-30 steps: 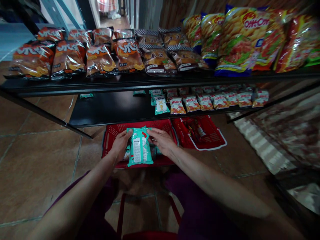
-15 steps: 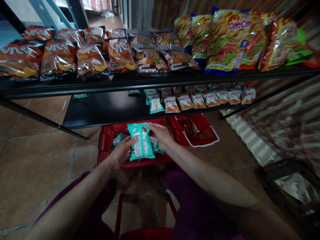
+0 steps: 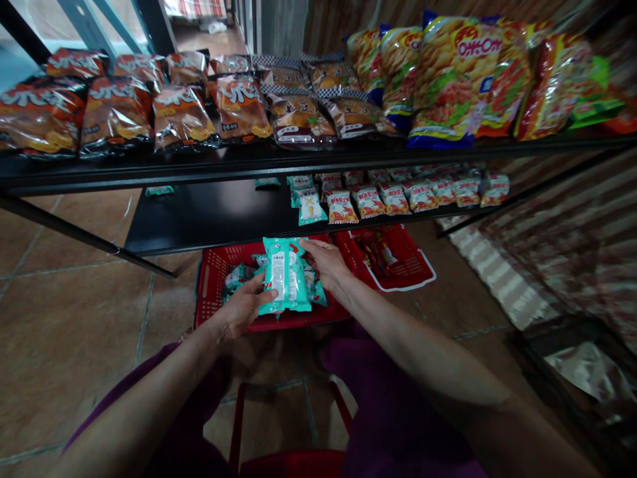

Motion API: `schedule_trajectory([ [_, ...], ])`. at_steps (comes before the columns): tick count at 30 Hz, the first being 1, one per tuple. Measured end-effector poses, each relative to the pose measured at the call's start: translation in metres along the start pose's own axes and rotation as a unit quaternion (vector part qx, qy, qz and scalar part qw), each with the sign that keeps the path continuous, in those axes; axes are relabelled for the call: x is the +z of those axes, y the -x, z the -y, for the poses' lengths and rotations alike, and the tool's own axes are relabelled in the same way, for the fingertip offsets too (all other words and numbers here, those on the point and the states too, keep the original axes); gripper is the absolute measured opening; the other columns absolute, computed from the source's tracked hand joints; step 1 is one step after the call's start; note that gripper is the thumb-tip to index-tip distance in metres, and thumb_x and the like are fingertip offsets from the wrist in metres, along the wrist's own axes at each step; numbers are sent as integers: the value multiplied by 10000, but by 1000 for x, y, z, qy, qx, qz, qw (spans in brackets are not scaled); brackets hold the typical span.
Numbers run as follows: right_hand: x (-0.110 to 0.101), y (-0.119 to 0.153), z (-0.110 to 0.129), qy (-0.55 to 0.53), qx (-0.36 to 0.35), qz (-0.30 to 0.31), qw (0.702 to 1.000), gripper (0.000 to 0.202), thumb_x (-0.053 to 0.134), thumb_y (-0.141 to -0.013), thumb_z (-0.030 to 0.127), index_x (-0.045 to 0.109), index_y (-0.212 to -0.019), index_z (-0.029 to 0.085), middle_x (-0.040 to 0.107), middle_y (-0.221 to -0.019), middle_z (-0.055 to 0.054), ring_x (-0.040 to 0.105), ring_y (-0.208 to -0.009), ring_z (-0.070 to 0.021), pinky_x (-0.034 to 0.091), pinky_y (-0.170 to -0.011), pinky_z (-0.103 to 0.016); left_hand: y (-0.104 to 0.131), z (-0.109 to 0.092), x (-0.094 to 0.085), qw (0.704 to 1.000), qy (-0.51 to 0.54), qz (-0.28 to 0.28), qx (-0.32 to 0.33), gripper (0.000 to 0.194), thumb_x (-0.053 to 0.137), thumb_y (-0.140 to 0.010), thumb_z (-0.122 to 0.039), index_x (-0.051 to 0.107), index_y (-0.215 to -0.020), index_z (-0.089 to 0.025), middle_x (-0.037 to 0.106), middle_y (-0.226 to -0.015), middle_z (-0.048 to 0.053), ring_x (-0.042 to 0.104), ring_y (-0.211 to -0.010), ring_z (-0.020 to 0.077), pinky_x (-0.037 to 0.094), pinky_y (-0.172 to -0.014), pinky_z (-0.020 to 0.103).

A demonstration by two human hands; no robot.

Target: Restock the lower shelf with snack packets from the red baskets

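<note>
A teal snack bag (image 3: pixel 285 275) is held between my two hands, its printed back panel facing me. My left hand (image 3: pixel 242 307) grips its lower left edge, thumb on the front. At the upper right corner, my right hand (image 3: pixel 323 263) pinches the bag with thumb and fingers. Beneath it, a red plastic basket (image 3: pixel 209 265) on the floor holds several more teal snack bags (image 3: pixel 237 276). Just above, on the lower shelf, a teal bag with a white front (image 3: pixel 311 206) stands at the left end of the orange-and-white snack packets (image 3: pixel 369 203).
A black shelf rack (image 3: pixel 199 162) crosses the view, its upper board carrying rows of brown chip bags (image 3: pixel 117 113) and large yellow snack bags (image 3: pixel 450 83). A second red basket (image 3: pixel 421 269) with a white handle stands to the right. Below me is a red stool (image 3: pixel 293 463).
The teal bag has shifted slightly up and to the right and turned a little in my hands. Both hands still hold it, and the shelves look the same.
</note>
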State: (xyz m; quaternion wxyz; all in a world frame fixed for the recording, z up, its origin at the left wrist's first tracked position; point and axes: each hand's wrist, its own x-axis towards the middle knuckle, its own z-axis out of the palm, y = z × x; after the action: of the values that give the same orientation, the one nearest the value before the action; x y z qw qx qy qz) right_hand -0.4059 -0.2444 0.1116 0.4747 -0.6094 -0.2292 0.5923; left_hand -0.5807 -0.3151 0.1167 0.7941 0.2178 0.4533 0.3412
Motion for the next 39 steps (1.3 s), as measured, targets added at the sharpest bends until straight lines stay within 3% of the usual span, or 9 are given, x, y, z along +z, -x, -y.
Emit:
schedule_trajectory([
  [7,2,1,3,14,25,0,1000,120,749,-699,222,642,-683,172,659,-603,33,553,-495,-71,441,-508,-190,-2,4,-4,1000,-18,-3,20,551,809,-615,-208,624,-1128,-131,711,-950,95,664,-755,205,524,-644,292],
  [11,4,9,8,28,64,69,995,118,713,-770,280,651,-833,201,698,-767,19,612,-616,-76,485,-599,-190,-5,6,-9,999,-8,-31,25,497,786,-628,-185,625,-1096,-136,711,-960,100,671,-752,208,529,-638,292],
  [16,4,19,6,96,122,160,975,331,710,-777,269,597,-1085,224,692,-854,7,615,-662,-88,503,-597,-209,-9,1,-12,996,61,-50,50,399,712,-688,-125,619,-1076,-154,700,-1022,103,682,-847,210,547,-740,317],
  [22,3,24,-3,144,129,221,956,269,767,-667,164,643,-905,185,688,-806,2,644,-732,-126,551,-650,-252,-6,-10,-2,985,96,-140,26,379,577,-726,-8,593,-1077,-151,710,-911,73,690,-815,185,564,-698,285],
  [29,3,20,-11,172,72,225,956,204,712,-680,158,667,-875,198,700,-788,10,636,-709,-123,521,-595,-210,-4,-9,-1,985,70,-150,49,347,617,-716,-52,595,-1049,-150,700,-958,67,678,-753,161,565,-660,274],
  [32,3,19,-15,238,18,204,949,346,672,-716,184,648,-1061,206,703,-934,-36,647,-800,-159,537,-667,-268,-6,-6,-4,985,56,-152,61,361,644,-702,-83,585,-1052,-147,694,-963,70,669,-750,166,555,-663,284],
  [34,3,21,-16,321,-81,169,928,524,666,-715,175,574,-1228,229,661,-1108,-70,636,-905,-188,532,-777,-331,-9,-1,-7,982,27,-163,87,383,669,-696,-123,580,-1067,-155,689,-969,66,664,-774,175,547,-686,297],
  [36,3,26,-17,397,-190,142,887,629,654,-721,170,500,-1324,257,584,-1258,-85,600,-1029,-212,491,-901,-377,-13,4,-10,975,-23,-182,126,427,693,-689,-165,574,-1100,-166,684,-985,66,656,-831,194,537,-731,318],
  [39,6,34,-20,450,-282,154,833,591,585,-775,179,481,-1352,256,522,-1340,-88,511,-1195,-233,401,-1034,-406,-17,10,-13,952,-123,-206,193,487,718,-681,-188,565,-1143,-177,665,-1063,79,624,-977,221,503,-839,335],
])
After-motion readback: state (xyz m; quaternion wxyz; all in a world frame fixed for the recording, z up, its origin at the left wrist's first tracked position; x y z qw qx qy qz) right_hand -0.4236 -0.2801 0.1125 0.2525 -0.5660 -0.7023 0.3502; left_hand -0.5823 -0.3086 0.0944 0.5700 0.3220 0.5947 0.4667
